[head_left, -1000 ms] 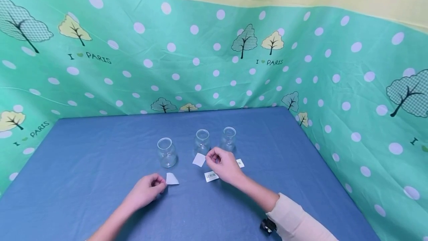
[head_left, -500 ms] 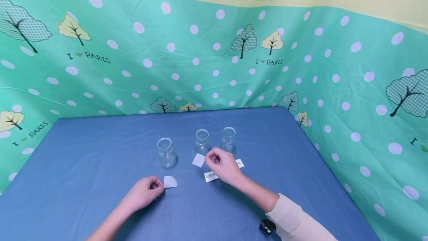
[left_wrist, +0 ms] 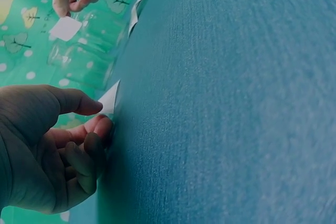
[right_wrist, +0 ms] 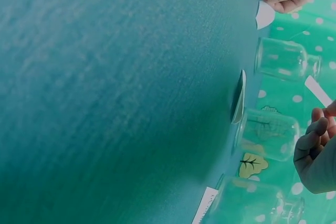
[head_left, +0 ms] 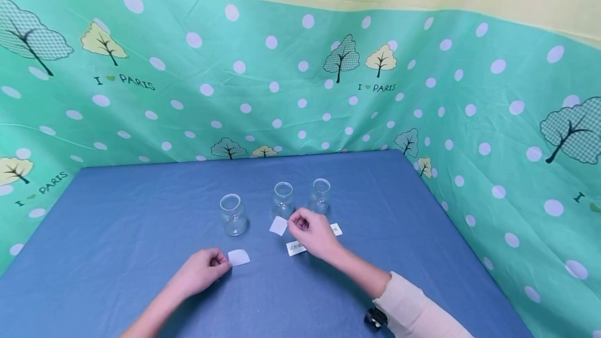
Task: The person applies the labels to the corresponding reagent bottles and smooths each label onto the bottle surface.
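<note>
I watch over the head feed as the left hand (head_left: 199, 271) pinches a white paper slip (head_left: 239, 257) by its edge, just in front of the left glass jar (head_left: 233, 218). To its right, I see a 2nd white slip (head_left: 278, 226) in front of the middle glass jar (head_left: 283, 201), pinched by the right hand (head_left: 313, 231); 1 printed label (head_left: 295, 248), partly hidden by that hand, lies on the blue cloth (head_left: 141, 213), and a 2nd printed label (head_left: 336, 229) shows past it, near the right glass jar (head_left: 321, 195).
</note>
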`<state>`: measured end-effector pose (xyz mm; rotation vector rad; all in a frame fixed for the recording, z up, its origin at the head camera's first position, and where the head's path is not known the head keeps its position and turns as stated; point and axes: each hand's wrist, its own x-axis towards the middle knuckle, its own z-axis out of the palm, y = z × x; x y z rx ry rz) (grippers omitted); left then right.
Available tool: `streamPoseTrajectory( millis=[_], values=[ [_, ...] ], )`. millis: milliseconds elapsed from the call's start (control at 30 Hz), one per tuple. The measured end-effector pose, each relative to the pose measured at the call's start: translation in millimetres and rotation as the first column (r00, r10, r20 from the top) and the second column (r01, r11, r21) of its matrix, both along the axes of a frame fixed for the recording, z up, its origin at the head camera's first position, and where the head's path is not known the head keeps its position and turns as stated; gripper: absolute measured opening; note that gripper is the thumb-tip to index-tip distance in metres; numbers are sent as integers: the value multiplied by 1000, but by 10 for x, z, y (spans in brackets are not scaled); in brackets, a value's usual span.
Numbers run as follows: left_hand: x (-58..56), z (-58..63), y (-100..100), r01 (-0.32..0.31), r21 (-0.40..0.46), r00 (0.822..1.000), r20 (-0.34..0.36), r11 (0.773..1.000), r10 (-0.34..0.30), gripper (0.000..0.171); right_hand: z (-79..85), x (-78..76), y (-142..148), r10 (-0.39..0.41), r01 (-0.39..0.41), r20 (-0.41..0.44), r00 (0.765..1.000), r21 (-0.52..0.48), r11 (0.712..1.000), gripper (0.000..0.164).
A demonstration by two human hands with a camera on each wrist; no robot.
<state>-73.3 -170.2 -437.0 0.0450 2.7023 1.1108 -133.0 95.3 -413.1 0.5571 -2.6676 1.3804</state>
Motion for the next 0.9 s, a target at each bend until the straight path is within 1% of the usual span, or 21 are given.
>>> streamPoseTrajectory(
  millis=[200, 367, 467, 633, 800, 900],
  values=[
    [-18, 42, -34, -4, 3, 1000, 10, 1000, 4, 10, -6, -10, 7, 1, -1, 4, 1000, 4, 1000, 6],
    [-39, 96, -51, -24, 0, 1000, -10, 1000, 24, 10, -2, -11, 6, 3, -3, 3, 1000, 12, 1000, 5],
    [-57, 113, -49, -30, -12, 999, -38, 999, 29, 13, 4, -6, 4, 4, -4, -14, 1000, 26, 1000, 5],
    [-84, 138, -2, -56, -20, 995, -81, 998, 54, 13, 9, 15, -1, 15, -5, -103, 995, 99, 995, 5],
    [-86, 171, 88, -65, 42, 991, -110, 997, 70, 11, -13, 34, -10, 36, 3, -208, 978, 185, 983, 5],
    [-87, 189, 159, -71, 94, 991, -109, 993, 82, 11, -30, 42, -29, 49, 8, -270, 962, 206, 979, 5]
  ],
)
